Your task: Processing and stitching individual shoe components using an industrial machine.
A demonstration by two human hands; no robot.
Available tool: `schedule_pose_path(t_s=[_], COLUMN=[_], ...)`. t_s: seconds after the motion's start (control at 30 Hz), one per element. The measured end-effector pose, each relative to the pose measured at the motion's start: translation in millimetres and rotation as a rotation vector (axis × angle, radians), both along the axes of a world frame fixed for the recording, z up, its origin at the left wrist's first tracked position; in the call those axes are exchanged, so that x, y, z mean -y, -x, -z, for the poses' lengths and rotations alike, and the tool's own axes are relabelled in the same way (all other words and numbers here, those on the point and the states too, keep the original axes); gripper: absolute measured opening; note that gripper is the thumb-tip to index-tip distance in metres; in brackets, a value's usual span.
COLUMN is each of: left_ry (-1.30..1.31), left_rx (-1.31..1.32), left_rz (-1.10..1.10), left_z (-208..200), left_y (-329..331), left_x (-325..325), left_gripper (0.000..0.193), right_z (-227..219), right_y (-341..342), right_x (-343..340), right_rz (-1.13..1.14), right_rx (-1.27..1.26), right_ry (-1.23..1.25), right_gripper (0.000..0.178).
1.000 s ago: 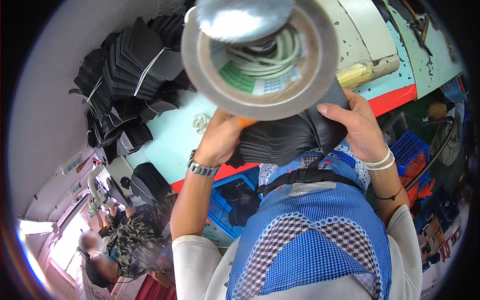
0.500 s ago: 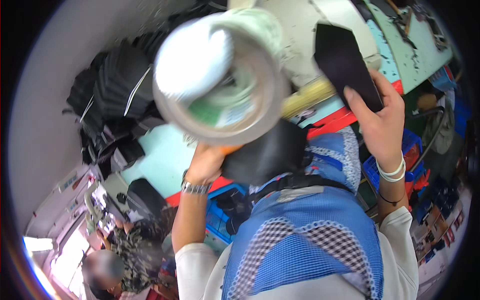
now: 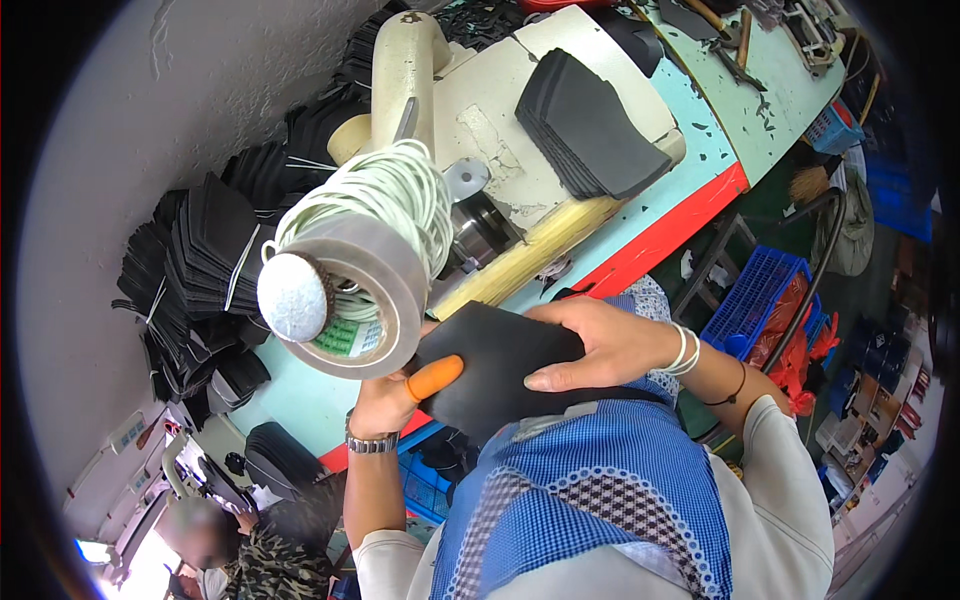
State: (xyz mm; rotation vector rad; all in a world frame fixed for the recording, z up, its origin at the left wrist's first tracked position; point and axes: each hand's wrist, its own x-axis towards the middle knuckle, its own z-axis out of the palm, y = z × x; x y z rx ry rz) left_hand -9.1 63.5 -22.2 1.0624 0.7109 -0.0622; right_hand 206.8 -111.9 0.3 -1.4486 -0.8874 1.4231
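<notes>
Black flat cut pieces (image 3: pixel 490 365), apparently a small stack, are held in front of my apron by both hands. My left hand (image 3: pixel 385 400) is closed on their left edge, its thumb in an orange finger cot pressed on top. My right hand (image 3: pixel 610 345) grips the right side, thumb on the upper face and fingers partly hidden beneath. Ahead, another stack of similar black pieces (image 3: pixel 590 130) lies slightly fanned on the cream machine bed (image 3: pixel 490 150), out of my hands' reach of contact.
A tape roll (image 3: pixel 395 290) and a coil of pale cord (image 3: pixel 380 195) sit on the machine, close above my left hand. Bundled black pieces (image 3: pixel 210 240) line the wall. A blue crate (image 3: pixel 755 300) stands at right. Another person in camouflage clothing (image 3: pixel 280 545) is at lower left.
My right hand has come down from over the machine bed to the pieces at my apron. The black piece it held has left it; a stack now lies on the bed. The view has shifted.
</notes>
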Motion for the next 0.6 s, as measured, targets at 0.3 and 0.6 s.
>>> schedule_pose_path(t_s=[0.3,0.6], left_ry=[0.317,0.337], left_rx=[-0.134,-0.119], left_rz=[-0.269,-0.363], left_z=[15.2,10.1], left_y=[-5.0,-22.0], left_x=[2.9,6.0], left_gripper=[0.041,0.033], right_z=[21.5,22.1], right_y=[8.4,2.7], right_x=[-7.9,-9.5], right_rz=[0.12,0.347], right_rx=[-0.431,-0.505], right_ry=[0.198,0.413], right_gripper=[0.036,0.039])
